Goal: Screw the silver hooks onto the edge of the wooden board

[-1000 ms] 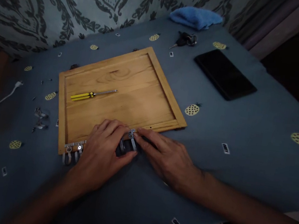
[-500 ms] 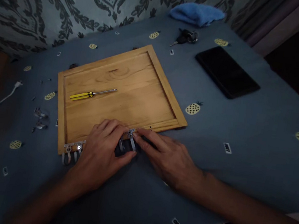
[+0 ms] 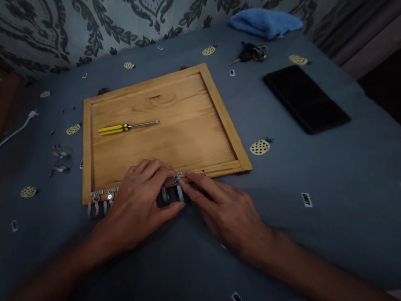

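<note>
A framed wooden panel (image 3: 175,116) lies flat on the blue pineapple-print cloth (image 3: 331,180). Both hands meet at its near edge over a small metal hook bracket (image 3: 177,187). My left hand (image 3: 139,207) rests there with fingers curled around the bracket. My right hand (image 3: 222,209) pinches the bracket's top with its fingertips. A second metal hook bracket (image 3: 100,201) sits on the panel's near left corner. A yellow-handled screwdriver (image 3: 126,127) lies on the panel, untouched.
Loose metal hooks (image 3: 59,158) lie on the cloth to the left, near a white cable (image 3: 2,141). A black phone (image 3: 306,100), keys (image 3: 251,52) and a folded blue cloth (image 3: 265,22) sit at the back right. A patterned curtain hangs behind.
The view has shifted slightly. Both hands stay on the bracket at the panel's near edge with no clear movement.
</note>
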Available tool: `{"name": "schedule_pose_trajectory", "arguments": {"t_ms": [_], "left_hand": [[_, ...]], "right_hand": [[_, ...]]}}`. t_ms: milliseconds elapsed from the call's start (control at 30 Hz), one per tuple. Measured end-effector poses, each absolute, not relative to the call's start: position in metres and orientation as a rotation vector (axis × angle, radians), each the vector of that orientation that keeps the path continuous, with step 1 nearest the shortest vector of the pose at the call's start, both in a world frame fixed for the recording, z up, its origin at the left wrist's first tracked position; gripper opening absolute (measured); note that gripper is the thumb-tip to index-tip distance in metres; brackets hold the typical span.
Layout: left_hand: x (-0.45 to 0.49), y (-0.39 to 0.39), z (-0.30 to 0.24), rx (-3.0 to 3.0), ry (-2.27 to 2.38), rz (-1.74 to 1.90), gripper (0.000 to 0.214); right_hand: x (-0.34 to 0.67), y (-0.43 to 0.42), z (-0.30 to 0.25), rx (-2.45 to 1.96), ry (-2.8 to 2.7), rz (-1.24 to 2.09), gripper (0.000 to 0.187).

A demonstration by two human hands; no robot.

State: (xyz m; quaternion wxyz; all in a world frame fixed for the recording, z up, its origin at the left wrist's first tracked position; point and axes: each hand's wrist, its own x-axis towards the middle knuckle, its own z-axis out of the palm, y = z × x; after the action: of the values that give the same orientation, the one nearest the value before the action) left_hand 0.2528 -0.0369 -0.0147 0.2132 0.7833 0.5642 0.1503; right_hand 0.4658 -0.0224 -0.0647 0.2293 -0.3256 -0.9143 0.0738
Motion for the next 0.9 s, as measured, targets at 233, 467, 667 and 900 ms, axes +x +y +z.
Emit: {"name": "schedule_pose_trajectory", "arguments": {"t_ms": [233,467,667,900], "left_hand": [[0.2506,-0.0407,-0.01,2.12,1.594,0.399,0.04],[0.2474,-0.043,-0.0107,2.136,1.671,0.383,0.037],[0.2489,-0.0428,-0.0129,2.155,1.686,0.376,0.031],[0.2489,-0.0427,-0.014,2.164,1.677,0.364,0.031]], "right_hand": [[0.4658,-0.0223,-0.0639,-0.853,-2.538,0.145,0.043],[0.4655,-0.0209,-0.0613,-0.84,-2.543,0.165,0.039],[0.4662,-0.02,-0.0602,-0.819,-2.508,0.188,0.041],[0.4668,-0.0201,-0.0635,-0.833,-2.52,0.241,0.043]]}}
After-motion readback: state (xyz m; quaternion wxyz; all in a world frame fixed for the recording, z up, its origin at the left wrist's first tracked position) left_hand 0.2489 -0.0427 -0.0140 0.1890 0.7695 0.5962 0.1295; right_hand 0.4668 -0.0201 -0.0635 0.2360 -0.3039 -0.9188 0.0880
